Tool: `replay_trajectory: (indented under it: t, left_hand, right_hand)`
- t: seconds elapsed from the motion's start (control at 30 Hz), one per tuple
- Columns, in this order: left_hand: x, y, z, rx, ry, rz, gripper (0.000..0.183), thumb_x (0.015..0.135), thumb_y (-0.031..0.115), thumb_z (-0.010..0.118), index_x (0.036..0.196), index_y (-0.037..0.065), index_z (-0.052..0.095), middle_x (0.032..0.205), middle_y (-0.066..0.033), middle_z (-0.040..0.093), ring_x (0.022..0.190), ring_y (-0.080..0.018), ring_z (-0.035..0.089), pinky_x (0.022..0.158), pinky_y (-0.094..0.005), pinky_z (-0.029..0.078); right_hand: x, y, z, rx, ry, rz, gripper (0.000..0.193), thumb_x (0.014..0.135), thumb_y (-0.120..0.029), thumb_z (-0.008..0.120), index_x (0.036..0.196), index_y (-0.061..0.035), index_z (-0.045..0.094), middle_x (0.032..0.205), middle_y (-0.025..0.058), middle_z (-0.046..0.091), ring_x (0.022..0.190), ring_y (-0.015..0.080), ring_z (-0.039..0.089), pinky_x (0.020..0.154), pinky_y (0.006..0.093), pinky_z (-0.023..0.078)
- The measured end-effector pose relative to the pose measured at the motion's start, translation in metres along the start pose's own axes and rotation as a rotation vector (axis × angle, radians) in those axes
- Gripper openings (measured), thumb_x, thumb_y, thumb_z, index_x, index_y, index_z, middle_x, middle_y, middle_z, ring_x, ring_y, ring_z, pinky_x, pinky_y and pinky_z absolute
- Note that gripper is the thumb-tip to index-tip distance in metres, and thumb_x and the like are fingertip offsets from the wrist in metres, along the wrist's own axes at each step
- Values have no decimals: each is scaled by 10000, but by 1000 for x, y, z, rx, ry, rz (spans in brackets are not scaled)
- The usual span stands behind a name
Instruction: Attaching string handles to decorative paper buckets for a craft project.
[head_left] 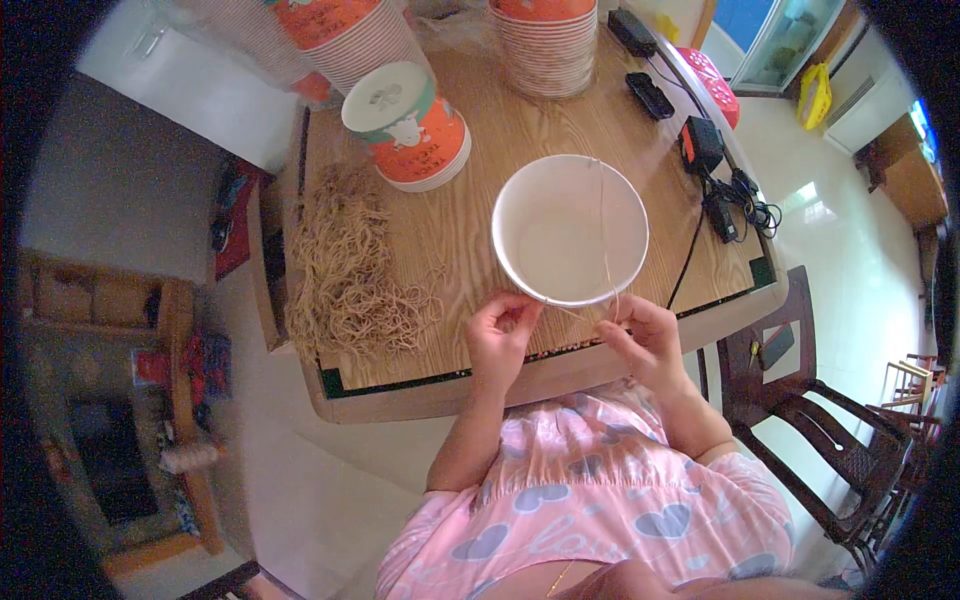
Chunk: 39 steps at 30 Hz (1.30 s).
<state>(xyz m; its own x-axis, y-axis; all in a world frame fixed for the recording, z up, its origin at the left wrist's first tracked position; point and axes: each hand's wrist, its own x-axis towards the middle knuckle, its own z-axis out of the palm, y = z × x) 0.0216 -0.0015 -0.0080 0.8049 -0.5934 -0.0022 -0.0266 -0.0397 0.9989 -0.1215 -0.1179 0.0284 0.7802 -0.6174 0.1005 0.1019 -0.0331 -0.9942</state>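
A white paper bucket [545, 240] stands upright on the wooden table with its mouth toward me. A thin tan string [603, 225] crosses its opening from the far rim to the near rim. My left hand [500, 335] is at the near rim, thumb and fingers pinched on the string there. Just to the right, my right hand [643, 338] has its fingers closed round the other part of the string. The two hands are a short way apart, with a bit of string between them. Left of the bucket lies a tangled heap of tan strings [350, 275].
An orange and green paper bucket [420, 140] sits upside down beyond the string heap. Stacks of nested buckets [545, 50] stand at the table's far side. Black power adapters and cables [703, 145] lie along the right edge. A dark wooden chair [790, 400] is on the right.
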Motion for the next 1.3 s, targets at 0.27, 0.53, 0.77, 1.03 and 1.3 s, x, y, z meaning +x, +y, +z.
replay_trajectory:
  t: [0.27,0.53,0.77,1.03,1.3]
  left_hand:
    - [2,41,-9,456,34,512,192,707,-25,641,869,72,609,948,-63,557,817,-174,552,700,-285,444]
    - [23,70,-8,812,-290,715,182,722,54,639,888,127,627,863,-11,602,872,-186,562,921,-408,346]
    - [29,82,-8,636,-266,688,142,760,76,615,900,98,616,802,-35,572,786,-204,559,905,-403,356]
    - [24,84,-5,676,-292,680,80,789,117,593,861,82,597,801,-64,594,804,-231,569,905,-408,354]
    - [22,84,-3,682,-253,699,76,781,117,601,850,87,589,776,-39,588,752,-202,558,901,-390,336]
  right_hand:
    - [8,-6,2,-158,34,-46,157,789,-33,610,684,-13,495,616,20,495,593,79,464,533,227,378]
    - [6,-10,0,-231,163,-136,121,783,-30,613,709,-2,522,632,36,511,604,100,480,551,232,384]
    - [10,-9,-3,-141,227,-116,62,816,-28,580,779,9,547,723,40,540,660,113,497,615,231,399]
    - [23,-19,4,742,-21,16,110,895,-131,455,871,-25,471,731,64,543,665,140,542,577,222,432]
    - [23,25,15,-43,74,-138,40,866,-16,512,903,-29,501,744,-48,472,626,6,383,525,161,295]
